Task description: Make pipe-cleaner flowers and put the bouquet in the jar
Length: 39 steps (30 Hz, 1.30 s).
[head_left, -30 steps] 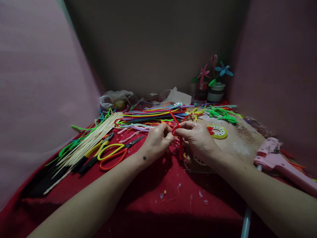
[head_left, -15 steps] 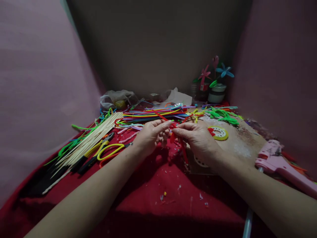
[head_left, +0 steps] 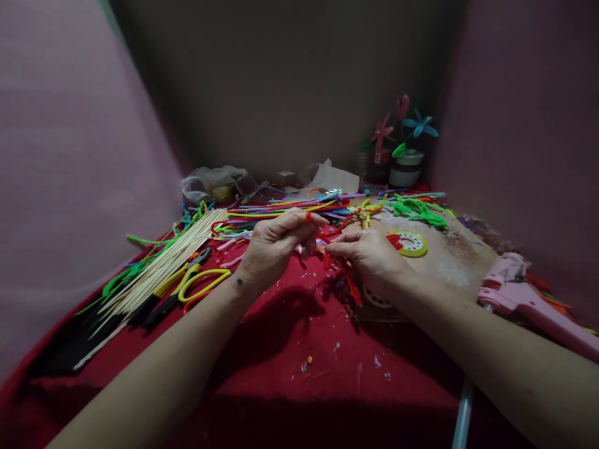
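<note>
Over the red cloth, my right hand (head_left: 372,255) pinches a red pipe cleaner (head_left: 353,285) between thumb and fingertips. Part of it hangs below that hand, and a bent piece shows at the fingertips. My left hand (head_left: 281,242) is raised just to the left, its fingers closed around a red strand whose tip pokes out above them. Whether this strand runs on unbroken to the right hand is hard to see. Right of my right hand lies a yellow-rimmed white disc (head_left: 418,244) with round holes, a bit of red at its side.
Bamboo skewers (head_left: 163,265), pliers (head_left: 180,280) and yellow-handled scissors (head_left: 201,284) lie at left. Behind my hands is a pile of coloured pipe cleaners (head_left: 281,211). Cardboard (head_left: 468,265), green pipe cleaners (head_left: 423,213) and a pink glue gun (head_left: 508,287) are at right. Pipe-cleaner flowers (head_left: 421,125) stand at the back.
My left hand has turned and lifted slightly, and the long red end that stuck out up-left beyond it is now a short tip at its fingers. The right hand keeps its pinch.
</note>
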### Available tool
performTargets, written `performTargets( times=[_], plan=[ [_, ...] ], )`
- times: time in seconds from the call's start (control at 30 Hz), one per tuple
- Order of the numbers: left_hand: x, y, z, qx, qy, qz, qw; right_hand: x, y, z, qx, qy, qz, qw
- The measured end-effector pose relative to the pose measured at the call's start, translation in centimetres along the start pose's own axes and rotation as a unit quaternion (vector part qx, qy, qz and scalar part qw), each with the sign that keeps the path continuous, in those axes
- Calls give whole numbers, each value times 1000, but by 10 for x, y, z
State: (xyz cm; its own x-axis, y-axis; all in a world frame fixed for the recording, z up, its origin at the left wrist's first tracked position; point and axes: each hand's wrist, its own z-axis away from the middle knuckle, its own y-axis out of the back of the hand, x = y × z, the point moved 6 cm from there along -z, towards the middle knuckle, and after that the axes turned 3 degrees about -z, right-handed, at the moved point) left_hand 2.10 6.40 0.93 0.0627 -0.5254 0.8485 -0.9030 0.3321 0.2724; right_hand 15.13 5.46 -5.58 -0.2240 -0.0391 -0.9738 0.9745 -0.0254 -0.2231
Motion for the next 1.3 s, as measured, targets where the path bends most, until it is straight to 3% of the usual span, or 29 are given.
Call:
performTargets(
  times=[0.13,0.23,0.47,0.57,0.87,1.13,1.2,1.3],
  plan=[
    [4,-3,2,-68,8,-28,997,-1,3,-2,5,-3,-4,1000],
    [6,-3,2,-116,-11,-106,987,-1,4,-4,6,-2,11,1000],
    [6,-12,4,-227,-100,-304,920,-4,6,-4,-1,37,98,994],
    [2,-13,7,-240,-122,-350,897,-8,3,-1,-6,37,139,990],
    [5,-15,10,-233,-146,-411,869,-14,-2,7,6,9,192,981],
    [8,-33,21,-268,-223,-519,780,-16,1,8,29,0,219,975],
    [11,-39,25,-274,-241,-506,782,-16,1,8,33,-4,215,976],
    [13,-42,30,-281,-247,-456,807,-13,1,7,22,-14,171,985]
  ],
)
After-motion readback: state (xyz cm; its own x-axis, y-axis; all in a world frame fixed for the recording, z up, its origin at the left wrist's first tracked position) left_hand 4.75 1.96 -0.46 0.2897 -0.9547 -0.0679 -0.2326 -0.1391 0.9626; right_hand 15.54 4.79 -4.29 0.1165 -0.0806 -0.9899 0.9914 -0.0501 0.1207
